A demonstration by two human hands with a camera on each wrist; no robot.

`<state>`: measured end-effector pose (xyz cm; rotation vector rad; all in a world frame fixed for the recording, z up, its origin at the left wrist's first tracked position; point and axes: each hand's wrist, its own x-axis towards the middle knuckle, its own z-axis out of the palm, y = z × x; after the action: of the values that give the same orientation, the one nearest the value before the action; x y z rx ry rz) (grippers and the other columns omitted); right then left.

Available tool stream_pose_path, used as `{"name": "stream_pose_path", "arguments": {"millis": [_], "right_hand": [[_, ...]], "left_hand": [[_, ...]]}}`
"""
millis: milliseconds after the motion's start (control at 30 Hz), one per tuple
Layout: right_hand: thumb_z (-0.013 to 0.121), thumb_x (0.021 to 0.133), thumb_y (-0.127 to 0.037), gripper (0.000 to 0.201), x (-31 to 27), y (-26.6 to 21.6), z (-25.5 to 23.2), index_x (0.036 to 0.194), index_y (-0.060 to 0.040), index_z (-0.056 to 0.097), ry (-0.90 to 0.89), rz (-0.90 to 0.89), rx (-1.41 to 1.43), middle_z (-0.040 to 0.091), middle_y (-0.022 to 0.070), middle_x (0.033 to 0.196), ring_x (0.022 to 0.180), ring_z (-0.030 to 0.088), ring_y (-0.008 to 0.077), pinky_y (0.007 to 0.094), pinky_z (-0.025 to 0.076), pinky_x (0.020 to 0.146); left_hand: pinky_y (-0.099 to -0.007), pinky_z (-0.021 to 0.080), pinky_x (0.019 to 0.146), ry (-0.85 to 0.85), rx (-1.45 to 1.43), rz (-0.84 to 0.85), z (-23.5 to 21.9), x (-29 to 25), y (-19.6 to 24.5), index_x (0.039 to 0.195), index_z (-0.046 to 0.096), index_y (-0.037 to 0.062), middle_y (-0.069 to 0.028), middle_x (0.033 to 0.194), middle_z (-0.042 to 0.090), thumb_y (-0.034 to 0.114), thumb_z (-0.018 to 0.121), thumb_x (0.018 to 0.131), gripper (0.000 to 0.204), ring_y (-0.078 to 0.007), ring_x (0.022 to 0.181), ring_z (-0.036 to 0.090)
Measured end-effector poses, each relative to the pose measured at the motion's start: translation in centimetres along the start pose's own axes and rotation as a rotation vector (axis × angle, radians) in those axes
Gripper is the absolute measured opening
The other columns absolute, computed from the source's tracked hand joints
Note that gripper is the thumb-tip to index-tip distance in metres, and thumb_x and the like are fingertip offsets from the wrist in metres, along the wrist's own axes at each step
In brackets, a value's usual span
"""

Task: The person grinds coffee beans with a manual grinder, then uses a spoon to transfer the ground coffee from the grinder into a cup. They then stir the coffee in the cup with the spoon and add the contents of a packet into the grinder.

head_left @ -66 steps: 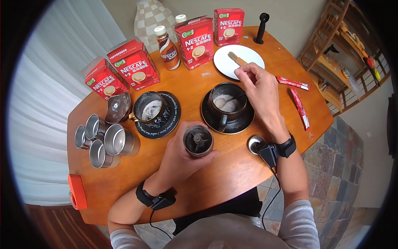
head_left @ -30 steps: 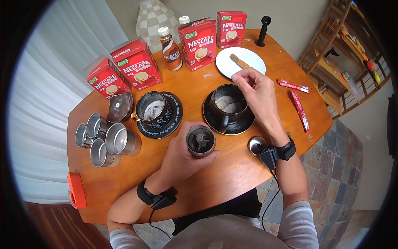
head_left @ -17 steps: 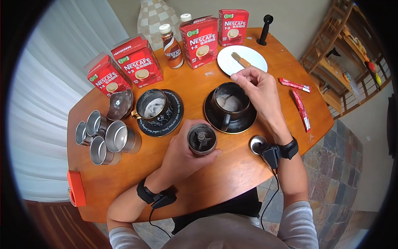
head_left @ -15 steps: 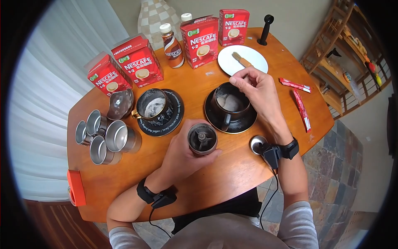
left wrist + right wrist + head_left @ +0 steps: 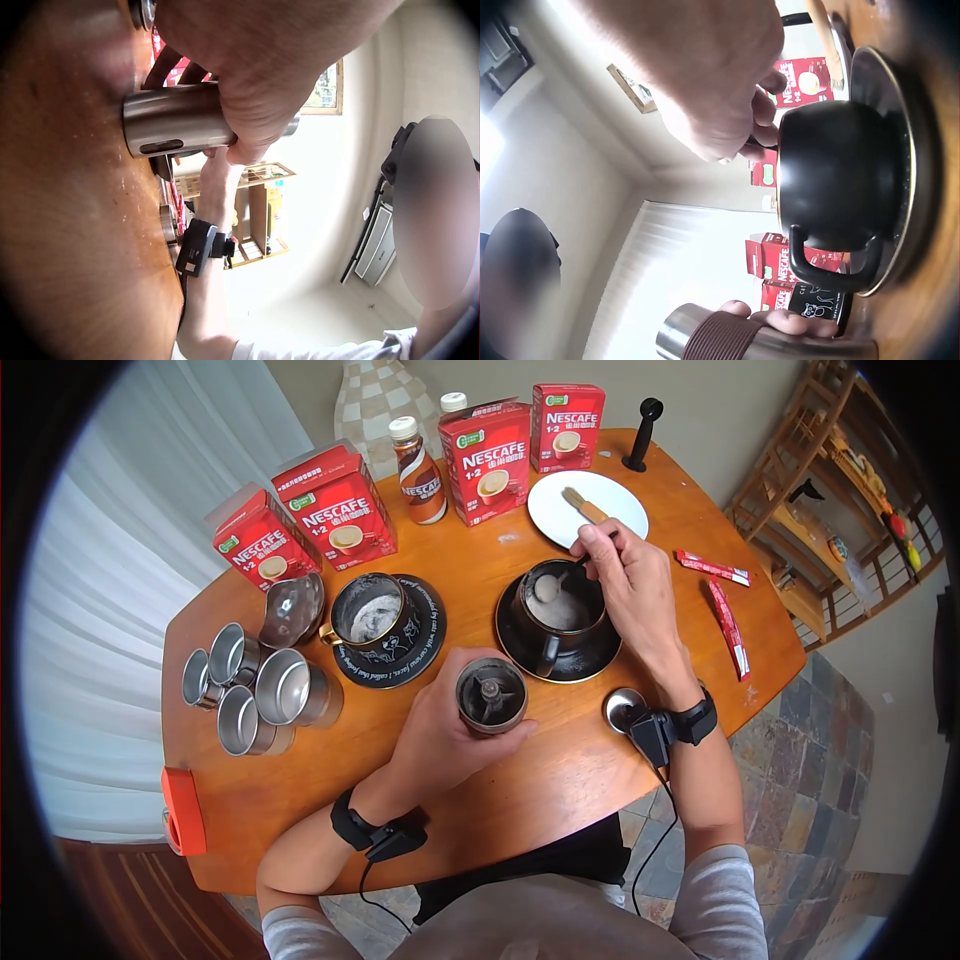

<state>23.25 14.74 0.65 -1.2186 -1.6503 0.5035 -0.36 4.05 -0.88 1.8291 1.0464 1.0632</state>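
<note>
My left hand (image 5: 435, 735) grips a steel manual coffee grinder (image 5: 490, 696) by its sides, with the open top and centre shaft facing up. In the left wrist view the grinder (image 5: 176, 120) has a slot near its lower end, close to the tabletop. With thumb and fingers, my right hand (image 5: 632, 585) pinches the dark handle of a spoon (image 5: 546, 589). Its bowl is inside a black cup (image 5: 572, 642), above pale powder. That cup stands on a black saucer (image 5: 585, 667). To the left, a gold-handled black cup (image 5: 372, 645) also holds pale powder.
Several steel cups (image 5: 285, 690) and a glossy dark bowl (image 5: 292, 610) stand left. Red Nescafe boxes (image 5: 485, 465) and a bottle (image 5: 418, 480) line the back. A white plate (image 5: 545, 510) bears a brush (image 5: 583, 503). Red sachets (image 5: 730, 630) and a black crank handle (image 5: 640, 445) are at right.
The spoon has moved about in the black cup, and its bowl now sits higher, clear of the powder. My right hand has turned slightly around the handle. My left hand keeps holding the grinder.
</note>
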Motion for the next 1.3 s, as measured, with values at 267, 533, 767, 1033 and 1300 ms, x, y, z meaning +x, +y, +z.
{"name": "stream_pose_path", "arguments": {"millis": [267,533,767,1033,1300], "right_hand": [[0.063,0.107,-0.028,0.033,0.0,-0.1,0.0,0.091,-0.001,0.072,0.014,-0.087,-0.095,0.067,0.0121,0.071,0.063,0.066,0.0257,0.0377,0.05,0.063],[0.059,0.11,-0.033,0.039,0.1,0.3,0.1,0.092,-0.0001,0.071,0.035,-0.086,-0.071,0.061,0.0035,0.068,0.064,0.056,0.0113,0.0299,0.045,0.06],[0.059,0.11,-0.036,0.042,0.3,0.7,0.1,0.09,-0.0005,0.071,0.034,-0.057,-0.083,0.059,0.0024,0.066,0.063,0.055,0.0099,0.0289,0.043,0.059],[0.06,0.11,-0.037,0.043,0.4,0.5,0.1,0.088,-0.0019,0.071,0.031,0.029,-0.076,0.058,0.0004,0.064,0.061,0.053,0.0073,0.028,0.041,0.057],[0.06,0.11,-0.035,0.042,0.3,0.5,0.2,0.088,-0.002,0.072,0.047,0.03,-0.048,0.059,0.0,0.064,0.062,0.054,0.0068,0.0265,0.04,0.057]], "left_hand": [[-0.0353,0.058,0.088,-0.018,-0.034,-0.061,-0.1,-0.1,0.1,0.127,0.054,0.0057,-0.01,0.105,0.072,0.016,0.091,0.082,0.059,-0.0212,0.097,0.073],[-0.0277,0.055,0.075,-0.031,-0.1,-0.065,0.1,0.0,0.2,0.122,0.053,0.005,-0.0036,0.092,0.067,-0.001,0.084,0.084,0.05,-0.0103,0.083,0.067],[-0.0282,0.055,0.078,-0.038,-0.121,-0.1,0.0,-0.1,0.6,0.124,0.052,0.0045,-0.0034,0.095,0.066,-0.002,0.084,0.085,0.051,-0.0096,0.085,0.066],[-0.0279,0.054,0.083,-0.038,-0.108,-0.103,-0.1,-0.1,0.8,0.126,0.052,0.0041,-0.0025,0.099,0.065,0.001,0.085,0.084,0.053,-0.0089,0.091,0.065],[-0.0289,0.054,0.085,-0.021,-0.074,-0.078,0.0,-0.1,0.7,0.126,0.052,0.0041,-0.003,0.101,0.066,0.004,0.087,0.083,0.055,-0.01,0.093,0.065]]}}
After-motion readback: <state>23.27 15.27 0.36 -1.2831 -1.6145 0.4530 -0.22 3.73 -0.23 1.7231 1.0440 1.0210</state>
